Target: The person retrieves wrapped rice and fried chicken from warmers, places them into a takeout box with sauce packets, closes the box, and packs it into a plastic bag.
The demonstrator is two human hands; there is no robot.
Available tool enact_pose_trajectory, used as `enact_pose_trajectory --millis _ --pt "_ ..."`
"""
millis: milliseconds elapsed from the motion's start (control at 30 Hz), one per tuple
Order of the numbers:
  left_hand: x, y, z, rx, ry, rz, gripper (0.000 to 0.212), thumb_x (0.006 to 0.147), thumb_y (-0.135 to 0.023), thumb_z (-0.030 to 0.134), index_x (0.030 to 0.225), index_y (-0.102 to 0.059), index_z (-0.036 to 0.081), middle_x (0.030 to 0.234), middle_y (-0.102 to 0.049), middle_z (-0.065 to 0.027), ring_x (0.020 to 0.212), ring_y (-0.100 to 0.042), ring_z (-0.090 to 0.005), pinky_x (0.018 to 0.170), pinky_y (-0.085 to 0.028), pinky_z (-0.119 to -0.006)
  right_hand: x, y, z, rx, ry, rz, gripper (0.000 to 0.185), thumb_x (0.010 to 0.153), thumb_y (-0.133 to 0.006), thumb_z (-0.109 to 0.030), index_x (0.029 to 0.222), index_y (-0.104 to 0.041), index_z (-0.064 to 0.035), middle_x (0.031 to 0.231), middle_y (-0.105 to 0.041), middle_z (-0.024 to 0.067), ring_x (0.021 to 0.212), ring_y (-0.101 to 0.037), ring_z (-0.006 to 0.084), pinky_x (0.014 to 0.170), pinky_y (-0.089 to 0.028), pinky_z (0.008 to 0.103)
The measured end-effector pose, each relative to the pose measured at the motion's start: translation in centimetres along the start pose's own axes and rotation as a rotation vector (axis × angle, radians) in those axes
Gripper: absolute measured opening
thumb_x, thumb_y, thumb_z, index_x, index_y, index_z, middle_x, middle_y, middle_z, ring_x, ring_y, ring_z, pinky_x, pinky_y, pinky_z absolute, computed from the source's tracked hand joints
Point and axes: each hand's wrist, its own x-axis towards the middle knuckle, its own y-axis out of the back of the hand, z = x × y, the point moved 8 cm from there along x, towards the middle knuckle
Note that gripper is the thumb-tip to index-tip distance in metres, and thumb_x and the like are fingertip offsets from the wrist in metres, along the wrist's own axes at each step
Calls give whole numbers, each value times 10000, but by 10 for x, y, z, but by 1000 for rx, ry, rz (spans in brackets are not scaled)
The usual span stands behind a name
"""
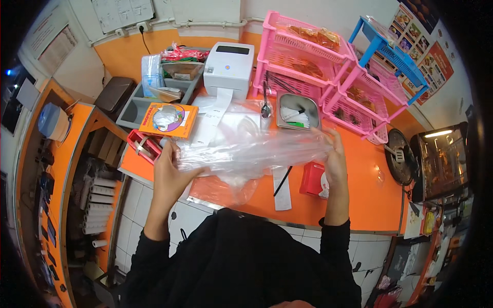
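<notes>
A clear plastic bag (250, 152) is stretched sideways between my two hands above the orange counter (369, 188). My left hand (171, 165) grips its left end, the thumb pointing right along the lower edge. My right hand (334, 154) holds its gathered right end. More clear plastic (238, 188) and white sheets lie beneath it. A paper strip (223, 111) hangs from a white label printer (229, 69) behind the bag. Nearer to me lie a printed receipt (283, 198) and a black pen (283, 181). A red box (311, 181) stands beside my right forearm.
At the left are an orange box (186, 123), a red tape dispenser (134, 138) and a grey organizer tray (131, 111). Behind stand a metal container (298, 125), a spoon (265, 109) and pink basket racks (304, 79). A black pan (402, 169) is at the right.
</notes>
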Motion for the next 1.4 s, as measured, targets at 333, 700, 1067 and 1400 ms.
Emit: enact_pose_trajectory --millis 333,700,1067,1400 --pt "-25 -29 68 559 -595 165 538 735 -728 143 1201 -487 19 1121 -588 -152 993 -608 -336 768 -502 -396 -36 -138 -56 -44 306 -630 327 857 -614 -92 1158 -495 -41 1085 -557 79 971 -554 221 881 -443 350" --pt "-45 -56 -85 -347 228 28 552 740 -589 6 1264 -414 13 897 -612 -217 798 -639 -414 696 -504 -437 -166 -201 70 -682 1214 -841 593 751 -694 -85 1298 -478 -8 1204 -520 208 1039 -567 374 855 -496 467" --pt "-64 -28 -20 743 -277 169 421 763 -663 140 1157 -532 71 1058 -608 -187 1002 -591 -342 814 -474 -433 -101 -152 84 -1531 321 -1346 974 695 -763 -460 1462 -280 -106 1194 -575 164 1124 -551 335 986 -389 468" --pt "-63 -134 -145 950 -172 -430 300 802 -547 110 1089 -578 28 1044 -584 -121 967 -596 -275 816 -503 -361 -88 -146 158 -1715 640 -1107 919 669 -784 -419 1432 -345 -159 1212 -604 144 1169 -535 338 1003 -336 550"
